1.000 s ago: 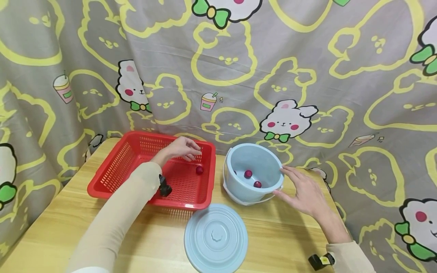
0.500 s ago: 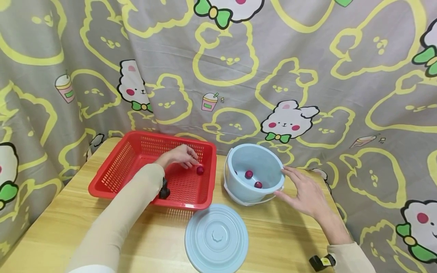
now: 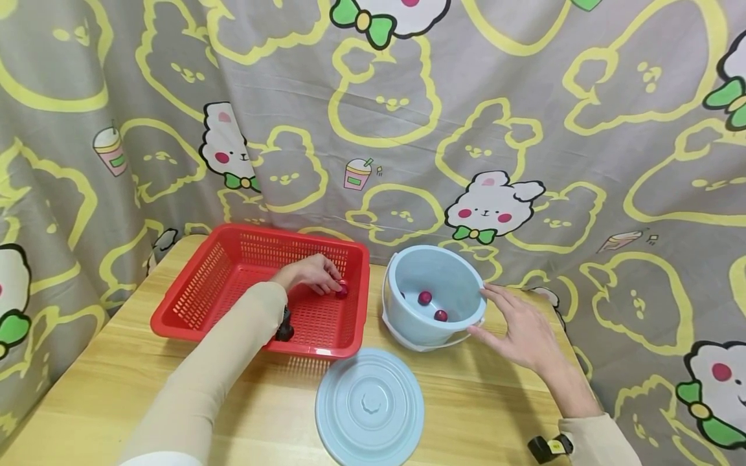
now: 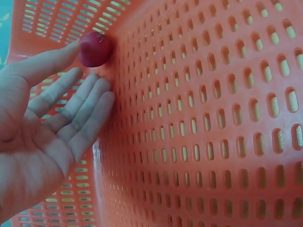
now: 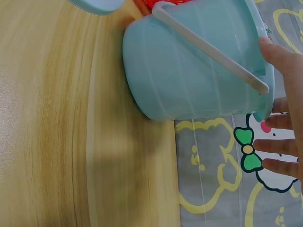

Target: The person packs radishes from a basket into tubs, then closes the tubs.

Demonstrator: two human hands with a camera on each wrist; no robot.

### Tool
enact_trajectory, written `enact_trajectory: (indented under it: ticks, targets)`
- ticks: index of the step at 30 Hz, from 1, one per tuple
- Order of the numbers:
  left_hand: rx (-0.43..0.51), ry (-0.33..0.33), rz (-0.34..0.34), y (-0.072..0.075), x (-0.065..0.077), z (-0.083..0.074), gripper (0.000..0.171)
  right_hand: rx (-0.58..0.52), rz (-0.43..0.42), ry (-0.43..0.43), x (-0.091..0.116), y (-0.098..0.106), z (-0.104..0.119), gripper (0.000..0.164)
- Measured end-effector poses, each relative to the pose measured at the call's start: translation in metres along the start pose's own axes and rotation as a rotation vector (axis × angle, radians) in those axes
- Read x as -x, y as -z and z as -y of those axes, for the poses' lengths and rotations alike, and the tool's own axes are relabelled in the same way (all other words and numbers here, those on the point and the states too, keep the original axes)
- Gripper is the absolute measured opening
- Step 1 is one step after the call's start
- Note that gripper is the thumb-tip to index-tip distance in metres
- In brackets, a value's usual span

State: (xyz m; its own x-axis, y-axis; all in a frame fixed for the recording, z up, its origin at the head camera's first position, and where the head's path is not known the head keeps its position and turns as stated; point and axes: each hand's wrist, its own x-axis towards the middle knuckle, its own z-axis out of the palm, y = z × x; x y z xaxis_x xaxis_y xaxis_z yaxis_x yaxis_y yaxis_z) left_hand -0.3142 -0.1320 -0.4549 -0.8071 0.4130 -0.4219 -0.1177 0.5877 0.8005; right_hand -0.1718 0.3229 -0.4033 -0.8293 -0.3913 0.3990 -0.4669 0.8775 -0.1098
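Note:
In the red plastic basket (image 3: 192, 285), my left hand (image 3: 317, 275) reaches toward a small dark-red plum (image 4: 96, 50) by the right wall. In the left wrist view the thumb tip is right at the plum, while the other fingers extend below it, not closed around it. My right hand (image 3: 519, 327) touches the rim of a light-blue bucket (image 3: 416, 327), thumb at the near side and extended fingers at the right. Inside the bucket lie two red plums (image 3: 425, 298), and a sliver of another dark one shows at the left inner wall.
A round light-blue lid (image 3: 370, 404) lies on the wooden table (image 3: 262, 408), in front of the basket and bucket. A patterned grey curtain (image 3: 402, 97) hangs close behind them. The bucket's pale handle (image 5: 213, 52) hangs down along its side.
My left hand has lowered into the basket and shifted slightly right, bringing its thumb and fingers to the plum. The right hand stays at the bucket's rim.

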Motion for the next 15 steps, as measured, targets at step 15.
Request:
enact_trajectory:
  ticks: [15]
  targets:
    - [-0.069, -0.008, 0.018, -0.0039, -0.0005, -0.0059, 0.033, -0.004, 0.004, 0.002, -0.0010, 0.0009, -0.0008, 0.078]
